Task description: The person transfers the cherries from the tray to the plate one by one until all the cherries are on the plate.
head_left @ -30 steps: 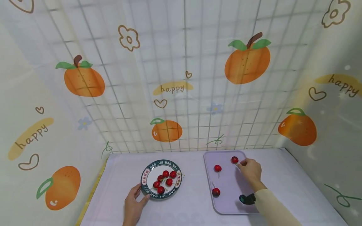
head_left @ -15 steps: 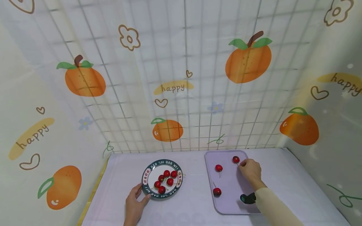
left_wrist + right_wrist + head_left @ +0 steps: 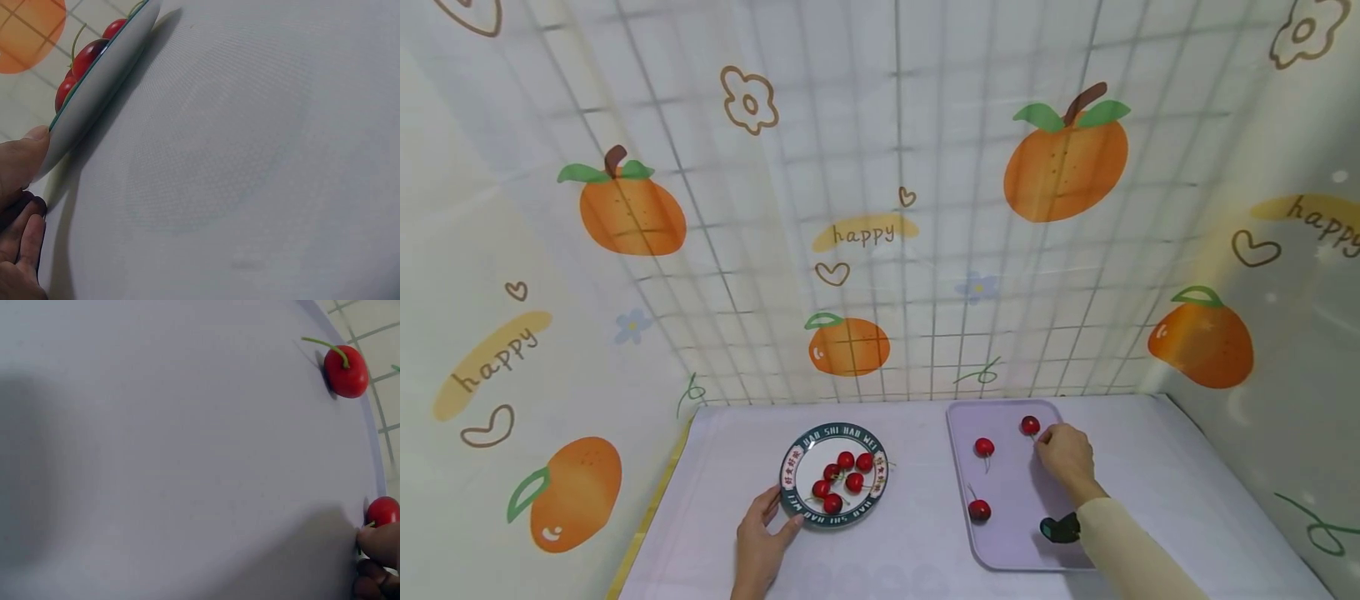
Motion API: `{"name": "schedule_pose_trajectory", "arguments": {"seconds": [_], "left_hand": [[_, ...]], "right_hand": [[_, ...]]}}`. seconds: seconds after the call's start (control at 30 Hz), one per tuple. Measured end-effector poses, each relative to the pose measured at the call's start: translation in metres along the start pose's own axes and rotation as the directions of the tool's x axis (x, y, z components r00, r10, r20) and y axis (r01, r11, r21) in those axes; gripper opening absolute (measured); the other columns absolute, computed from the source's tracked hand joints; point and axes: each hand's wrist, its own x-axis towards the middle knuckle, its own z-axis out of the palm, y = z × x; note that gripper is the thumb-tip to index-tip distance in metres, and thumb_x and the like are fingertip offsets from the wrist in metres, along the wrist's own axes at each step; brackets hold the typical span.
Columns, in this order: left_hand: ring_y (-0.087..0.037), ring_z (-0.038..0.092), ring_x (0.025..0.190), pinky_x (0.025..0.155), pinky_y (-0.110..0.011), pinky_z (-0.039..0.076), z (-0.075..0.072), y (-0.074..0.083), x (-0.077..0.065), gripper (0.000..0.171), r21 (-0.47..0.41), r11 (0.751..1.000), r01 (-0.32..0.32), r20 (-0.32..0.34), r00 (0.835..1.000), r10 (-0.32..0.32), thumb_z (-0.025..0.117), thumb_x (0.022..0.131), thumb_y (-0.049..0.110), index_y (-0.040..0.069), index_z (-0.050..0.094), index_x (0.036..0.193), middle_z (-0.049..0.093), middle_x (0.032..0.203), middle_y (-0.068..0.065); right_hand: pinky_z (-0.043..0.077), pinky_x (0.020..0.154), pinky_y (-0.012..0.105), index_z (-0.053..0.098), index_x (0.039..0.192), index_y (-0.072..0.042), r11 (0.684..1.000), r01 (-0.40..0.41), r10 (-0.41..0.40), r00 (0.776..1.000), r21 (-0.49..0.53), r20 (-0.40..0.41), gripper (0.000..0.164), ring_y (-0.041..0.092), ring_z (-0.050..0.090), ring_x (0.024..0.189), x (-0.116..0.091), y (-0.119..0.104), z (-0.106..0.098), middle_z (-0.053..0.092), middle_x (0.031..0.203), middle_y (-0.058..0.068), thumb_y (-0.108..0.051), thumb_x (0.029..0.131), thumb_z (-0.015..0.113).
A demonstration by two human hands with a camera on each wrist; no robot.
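Observation:
A round plate [image 3: 795, 450] with a dark green patterned rim holds several red cherries [image 3: 854, 482]. My left hand [image 3: 760, 537] grips its near-left edge, the thumb on the rim; in the left wrist view the plate's white underside [image 3: 106, 87] shows tilted beside that thumb. Over the far right of a lilac tray [image 3: 1015, 492], my right hand [image 3: 1067, 457] pinches the green stem of a cherry [image 3: 1030, 426]. That cherry [image 3: 384, 511] lies by the tray's far rim, right at the fingertips in the right wrist view.
Two more cherries with stems lie in the tray, one near the back [image 3: 984, 448] and one by the left rim [image 3: 979, 510]. A dark device [image 3: 1060, 528] sits at the right wrist. A printed curtain [image 3: 925, 167] with oranges stands behind the white table [image 3: 910, 517].
The head view has swung slightly, so everything sits a little further right in it. Both hands keep their places at the plate and the cherry.

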Motion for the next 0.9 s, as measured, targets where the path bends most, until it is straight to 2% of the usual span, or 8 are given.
{"name": "schedule_pose_trajectory", "arguments": {"seconds": [0.27,0.4,0.67,0.9], "left_hand": [[-0.036,0.056,0.139,0.114,-0.048,0.054,0.0015,-0.0012,0.0015,0.072,0.004,1.000,-0.005,0.000,1.000,0.005,0.088,0.085,0.012,0.006,0.054,0.148,0.057,0.152,-0.017],[-0.037,0.056,0.139,0.113,-0.048,0.054,0.0011,-0.0009,0.0008,0.072,0.003,1.000,-0.003,-0.001,1.000,0.003,0.088,0.085,0.012,0.006,0.054,0.148,0.057,0.152,-0.017],[-0.038,0.056,0.138,0.113,-0.049,0.054,0.0012,0.0003,-0.0007,0.071,0.016,1.000,0.004,-0.001,1.000,-0.004,0.087,0.087,0.012,0.005,0.054,0.149,0.058,0.151,-0.018],[-0.038,0.056,0.138,0.113,-0.049,0.054,0.0019,-0.0003,-0.0002,0.072,0.011,1.000,0.014,0.000,1.000,-0.014,0.088,0.086,0.012,0.006,0.054,0.149,0.057,0.152,-0.018]], "right_hand": [[0.060,0.077,0.059,0.070,0.086,0.005,0.998,0.043,-0.041,0.998,-0.055,0.047,0.013,0.039,0.066,0.085,0.0003,-0.0025,-0.0034,0.069,0.088,0.021,-0.004,0.091,0.062],[0.058,0.075,0.060,0.066,0.085,0.003,0.997,0.061,-0.059,0.998,-0.052,0.038,0.012,0.039,0.064,0.082,-0.0004,-0.0011,-0.0019,0.067,0.086,0.020,-0.005,0.091,0.059],[0.056,0.075,0.061,0.061,0.088,0.006,0.995,0.094,-0.092,0.993,0.017,-0.072,0.014,0.043,0.064,0.082,-0.0053,0.0016,0.0001,0.067,0.084,0.022,-0.006,0.094,0.056],[0.055,0.071,0.060,0.062,0.089,0.007,0.990,0.120,-0.102,0.974,0.077,-0.203,0.014,0.042,0.063,0.078,-0.0043,0.0001,0.0004,0.066,0.080,0.021,-0.005,0.096,0.065]]}}
